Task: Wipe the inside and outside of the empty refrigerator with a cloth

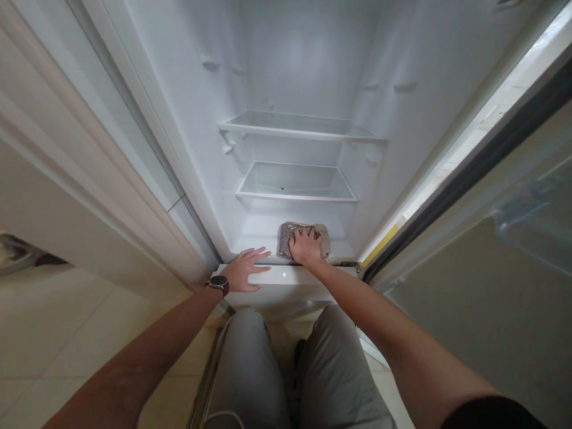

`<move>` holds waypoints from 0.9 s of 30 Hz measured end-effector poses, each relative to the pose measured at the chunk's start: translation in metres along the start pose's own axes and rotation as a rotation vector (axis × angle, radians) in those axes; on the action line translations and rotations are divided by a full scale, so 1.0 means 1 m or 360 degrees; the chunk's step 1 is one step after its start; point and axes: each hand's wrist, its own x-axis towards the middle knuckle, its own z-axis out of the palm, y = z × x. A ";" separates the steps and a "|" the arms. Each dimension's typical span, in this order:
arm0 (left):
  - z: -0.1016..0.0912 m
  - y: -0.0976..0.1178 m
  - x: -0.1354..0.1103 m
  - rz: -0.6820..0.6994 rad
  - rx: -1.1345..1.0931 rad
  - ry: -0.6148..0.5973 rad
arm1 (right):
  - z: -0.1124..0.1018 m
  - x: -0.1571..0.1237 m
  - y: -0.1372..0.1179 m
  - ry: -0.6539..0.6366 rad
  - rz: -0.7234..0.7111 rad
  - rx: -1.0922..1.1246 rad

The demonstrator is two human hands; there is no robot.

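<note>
Brown patterned cloth (285, 239) under the right hand (306, 245) at the bottom of an open refrigerator

Folded into a thick pad, the cloth lies near the front edge of the refrigerator floor (257, 228). The right hand rests on top of it, palm down, fingers spread and slightly bent. The left hand (245, 271), wearing a dark wristwatch (218, 283), is open with fingers apart and holds nothing; it is at the white front ledge (290, 274), to the left of the cloth.

Above the cloth sit two glass shelves, the lower one (297, 180) bearing a small dark speck and the upper one (304, 124) set higher up. An open door (473, 310) fills the right side, near a yellow strip (381, 245). Grey trouser knees (254, 357) come up close to the ledge.

The right hand covers the middle of the cloth, and the refrigerator's top is cut off. Whether the left hand touches the ledge is hard to tell.
</note>
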 end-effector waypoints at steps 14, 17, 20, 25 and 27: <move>-0.004 0.004 0.000 -0.0028 -0.0093 -0.0006 | 0.005 0.048 0.005 -0.0111 -0.0053 0.0065; -0.003 0.002 0.000 -0.0038 -0.0116 -0.0022 | 0.007 0.061 0.007 -0.0113 -0.0046 0.0070; -0.002 0.001 0.000 -0.0039 -0.0142 -0.0026 | 0.009 0.076 0.009 -0.0115 -0.0045 0.0103; -0.004 0.004 0.000 -0.0052 -0.0157 -0.0030 | 0.016 0.103 0.010 -0.0099 -0.0034 0.0090; -0.006 0.005 -0.001 -0.0035 -0.0164 -0.0013 | 0.019 0.114 0.009 -0.0093 -0.0035 0.0071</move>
